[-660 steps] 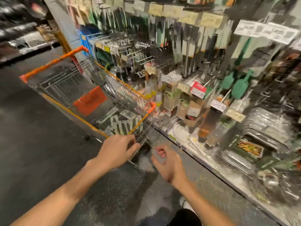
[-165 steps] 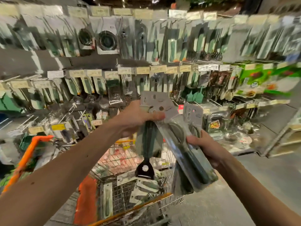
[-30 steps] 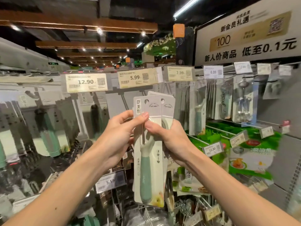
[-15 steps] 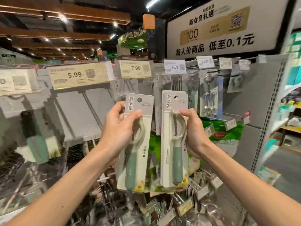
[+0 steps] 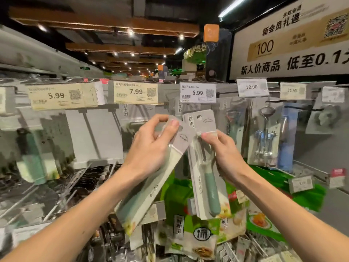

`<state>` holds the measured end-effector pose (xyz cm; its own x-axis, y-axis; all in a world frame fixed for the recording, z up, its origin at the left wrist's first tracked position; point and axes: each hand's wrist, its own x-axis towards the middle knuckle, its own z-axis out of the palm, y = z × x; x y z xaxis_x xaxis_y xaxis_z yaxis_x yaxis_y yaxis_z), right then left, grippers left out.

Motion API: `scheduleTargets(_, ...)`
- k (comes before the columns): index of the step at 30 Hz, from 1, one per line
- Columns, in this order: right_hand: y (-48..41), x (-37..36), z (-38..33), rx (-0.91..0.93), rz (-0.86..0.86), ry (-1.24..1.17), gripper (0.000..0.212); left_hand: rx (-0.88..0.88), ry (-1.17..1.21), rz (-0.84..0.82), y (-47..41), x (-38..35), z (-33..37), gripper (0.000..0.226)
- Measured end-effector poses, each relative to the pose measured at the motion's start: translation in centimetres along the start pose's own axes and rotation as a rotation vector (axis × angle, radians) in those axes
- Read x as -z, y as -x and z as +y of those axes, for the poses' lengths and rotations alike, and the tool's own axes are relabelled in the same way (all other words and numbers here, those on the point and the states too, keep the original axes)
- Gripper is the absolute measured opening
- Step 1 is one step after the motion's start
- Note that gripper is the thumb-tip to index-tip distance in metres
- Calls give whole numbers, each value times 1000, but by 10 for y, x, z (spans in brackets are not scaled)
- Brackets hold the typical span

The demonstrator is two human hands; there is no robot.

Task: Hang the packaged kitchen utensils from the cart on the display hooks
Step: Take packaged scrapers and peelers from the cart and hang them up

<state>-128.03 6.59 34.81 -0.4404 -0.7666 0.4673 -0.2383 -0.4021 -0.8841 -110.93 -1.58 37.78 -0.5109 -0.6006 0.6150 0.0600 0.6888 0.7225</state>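
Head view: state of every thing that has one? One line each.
Tilted grey-carded green-handled peeler pack, off any hook, in the left hand.
Upright grey-carded green-handled peeler pack, off any hook, hang hole empty.
Left hand, holds the tilted pack near its top.
Right hand, pinches the upright pack at its upper part.
Silver corkscrew pack, hanging on the display.
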Motion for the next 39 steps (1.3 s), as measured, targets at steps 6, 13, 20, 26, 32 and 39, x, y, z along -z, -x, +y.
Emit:
scheduleTargets(6, -9, 7, 6, 63, -78, -3, 17, 39, -42, -5, -12, -4, 16, 44)
scheduleTargets(13, -11, 11, 12, 5, -143, -159, 37, 133, -132, 38, -1, -18, 6, 42)
scheduleTargets(20, -2, -3, 6, -184, -174, -364, 71, 204, 77, 24, 21, -47, -2, 43)
scheduleTargets(26, 5, -3, 1, -272, -265, -576, 52, 210, 71, 123, 26, -53, 5, 25)
scheduleTargets(32, 4, -6, 3, -150, -215, -454, 31, 264, 157, 169, 31, -54, 7, 18)
scheduleTargets(39, 0, -4, 1, -176, -157, -449, 47, 304, 233, 146, 34, -57, 9, 21)
